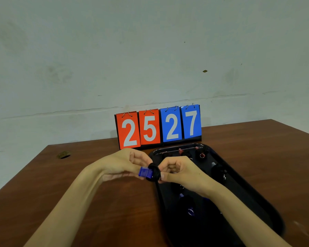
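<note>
A: How is the winding best done?
B: The blue clip (pixel 145 172) is pinched by the curled left hand (pixel 125 164), and the black cord coil (pixel 154 171) by the curled right hand (pixel 180 172), over the black tray's (pixel 253 189) left edge. The loops should be held tight.
A: Obstacles?
B: Similar bundles (pixel 218 171) are seen in the tray. The flip scoreboard (pixel 159 127) is set well behind.

I am watching a brown wooden table (pixel 96 202) carrying a flip scoreboard (pixel 158 127) showing 2527 at its far edge, with a black tray (pixel 253 195) lying just before it.
</note>
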Motion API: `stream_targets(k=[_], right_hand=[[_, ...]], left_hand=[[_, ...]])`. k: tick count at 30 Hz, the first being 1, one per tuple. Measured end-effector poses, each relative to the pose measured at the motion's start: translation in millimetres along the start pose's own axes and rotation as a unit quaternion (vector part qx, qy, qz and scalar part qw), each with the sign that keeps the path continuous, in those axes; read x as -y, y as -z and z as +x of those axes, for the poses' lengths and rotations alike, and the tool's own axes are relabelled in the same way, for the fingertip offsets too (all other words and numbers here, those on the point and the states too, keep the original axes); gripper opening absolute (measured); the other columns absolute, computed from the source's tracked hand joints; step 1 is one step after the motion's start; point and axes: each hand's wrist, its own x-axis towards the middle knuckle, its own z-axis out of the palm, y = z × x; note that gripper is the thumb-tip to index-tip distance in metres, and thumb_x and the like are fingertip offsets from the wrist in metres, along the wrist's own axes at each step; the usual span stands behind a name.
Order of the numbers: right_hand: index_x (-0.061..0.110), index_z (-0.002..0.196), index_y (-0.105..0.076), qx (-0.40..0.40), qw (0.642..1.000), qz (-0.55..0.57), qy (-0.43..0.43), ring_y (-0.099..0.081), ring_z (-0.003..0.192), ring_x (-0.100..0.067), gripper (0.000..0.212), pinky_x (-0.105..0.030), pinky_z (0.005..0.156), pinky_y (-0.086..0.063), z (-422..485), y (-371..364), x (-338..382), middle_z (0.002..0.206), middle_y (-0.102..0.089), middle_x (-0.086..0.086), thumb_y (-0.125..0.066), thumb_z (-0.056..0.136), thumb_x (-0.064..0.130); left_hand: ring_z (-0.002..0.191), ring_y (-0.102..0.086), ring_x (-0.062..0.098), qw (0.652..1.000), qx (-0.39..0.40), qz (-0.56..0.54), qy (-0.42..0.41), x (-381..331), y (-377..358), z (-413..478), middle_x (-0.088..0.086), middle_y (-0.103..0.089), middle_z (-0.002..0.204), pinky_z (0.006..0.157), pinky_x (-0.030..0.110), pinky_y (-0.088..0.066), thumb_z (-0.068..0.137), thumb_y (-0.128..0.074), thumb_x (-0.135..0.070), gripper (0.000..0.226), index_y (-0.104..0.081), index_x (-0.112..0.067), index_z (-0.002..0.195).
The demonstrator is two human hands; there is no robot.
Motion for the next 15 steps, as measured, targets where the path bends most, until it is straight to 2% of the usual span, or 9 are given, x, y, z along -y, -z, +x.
stream_targets(k=[6,8,12,15], right_hand=[[0.021,0.085,-0.064,-0.002,0.998,-0.053,-0.013,-0.065,0.076,-0.006,0.015,-0.023,0.078,-0.055,3,-5,-9,0.077,-0.067,0.006,-0.065,0.084,0.006],[0.02,0.085,-0.063,-0.012,0.998,-0.05,-0.023,-0.065,0.076,-0.007,0.014,-0.025,0.08,-0.055,3,-3,-9,0.077,-0.067,0.005,-0.064,0.084,0.005],[0.015,0.088,-0.065,-0.001,1.0,0.007,-0.03,-0.067,0.082,-0.015,0.012,-0.028,0.082,-0.055,2,0,-5,0.083,-0.069,-0.001,-0.062,0.086,0.004],[0.013,0.089,-0.065,0.039,0.996,0.073,-0.037,-0.067,0.086,-0.022,0.011,-0.03,0.083,-0.055,0,0,-2,0.087,-0.068,-0.005,-0.06,0.087,0.003]], left_hand=[[0.089,-0.067,0.012,0.986,0.022,0.165,-0.024,-10,-5,-2,0.0,-0.071,0.091,0.086,0.027,-0.053,0.082,-0.066,-0.003,0.021,-0.071,-0.023,0.086],[0.084,-0.067,0.009,0.981,-0.004,0.188,-0.041,-13,-8,-1,-0.005,-0.069,0.086,0.083,0.025,-0.054,0.082,-0.065,0.0,0.026,-0.066,-0.026,0.082],[0.075,-0.07,0.019,0.999,0.025,0.027,-0.031,-10,-3,-6,0.007,-0.072,0.086,0.067,0.024,-0.056,0.082,-0.064,0.002,0.012,-0.066,-0.007,0.091],[0.08,-0.066,0.022,0.997,0.057,-0.052,-0.021,-1,2,-9,0.011,-0.069,0.09,0.07,0.028,-0.055,0.083,-0.064,0.0,0.013,-0.067,-0.01,0.089]])
